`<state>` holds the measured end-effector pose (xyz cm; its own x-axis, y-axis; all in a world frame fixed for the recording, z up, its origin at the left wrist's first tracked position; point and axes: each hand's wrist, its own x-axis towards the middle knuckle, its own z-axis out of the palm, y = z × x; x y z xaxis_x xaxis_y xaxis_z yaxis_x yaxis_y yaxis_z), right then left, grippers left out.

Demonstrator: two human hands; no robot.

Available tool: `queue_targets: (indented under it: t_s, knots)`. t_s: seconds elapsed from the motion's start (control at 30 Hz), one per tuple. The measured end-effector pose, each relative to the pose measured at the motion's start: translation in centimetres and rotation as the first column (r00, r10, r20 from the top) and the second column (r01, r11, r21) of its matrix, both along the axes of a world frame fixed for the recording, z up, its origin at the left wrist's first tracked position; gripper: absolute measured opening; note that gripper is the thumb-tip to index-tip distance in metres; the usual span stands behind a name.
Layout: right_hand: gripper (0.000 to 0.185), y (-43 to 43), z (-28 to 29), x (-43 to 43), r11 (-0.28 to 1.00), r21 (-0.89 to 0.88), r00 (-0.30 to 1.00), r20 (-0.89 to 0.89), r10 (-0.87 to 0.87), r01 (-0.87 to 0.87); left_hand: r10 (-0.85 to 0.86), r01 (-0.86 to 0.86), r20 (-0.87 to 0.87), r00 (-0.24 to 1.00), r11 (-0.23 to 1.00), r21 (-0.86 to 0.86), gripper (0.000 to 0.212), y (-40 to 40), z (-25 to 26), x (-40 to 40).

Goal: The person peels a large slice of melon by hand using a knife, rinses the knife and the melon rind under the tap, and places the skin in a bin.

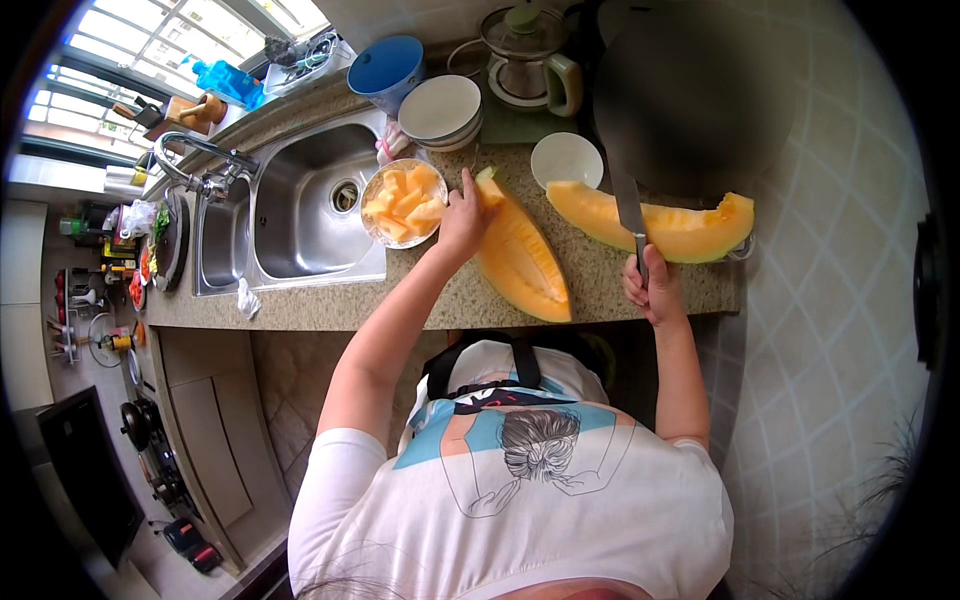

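Note:
My right hand (658,289) grips the dark handle of a kitchen knife (628,201), its broad blade pointing away from me. The blade crosses in front of a long wedge of orange-fleshed melon (697,229) at the right. A second, wider melon wedge (521,255) lies on the granite counter, seed hollow upward. My left hand (463,219) is between this wedge's far end and a patterned plate (373,232) of melon chunks (405,196). Its fingers touch or overlap the wedge; whether they hold anything is hidden.
A white bowl (568,160) sits behind the wedges. Stacked bowls (441,109), a blue basin (385,66) and a glass kettle (525,71) line the back. Left of the plate is a steel double sink (315,202) with a faucet (210,169). A tiled wall (817,247) bounds the right.

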<state>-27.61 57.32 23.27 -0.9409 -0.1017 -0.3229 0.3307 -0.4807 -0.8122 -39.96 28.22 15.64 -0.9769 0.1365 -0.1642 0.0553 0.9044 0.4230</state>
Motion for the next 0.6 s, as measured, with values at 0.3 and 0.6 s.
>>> queue_targets:
  t_s: [0.3,0.6]
  knots:
    - [0.052,-1.6,1.5,1.2,0.999,0.024,0.998,-0.056,-0.027,0.028,0.161,-0.167,0.057,0.985,0.976,0.139,0.088,1.8,0.4,1.0]
    - [0.053,-6.3,3.1,0.1,0.997,-0.067,0.994,-0.112,0.02,-0.028,0.022,0.074,-0.242,0.97,0.923,0.379,0.084,-1.5,-0.7,3.2]
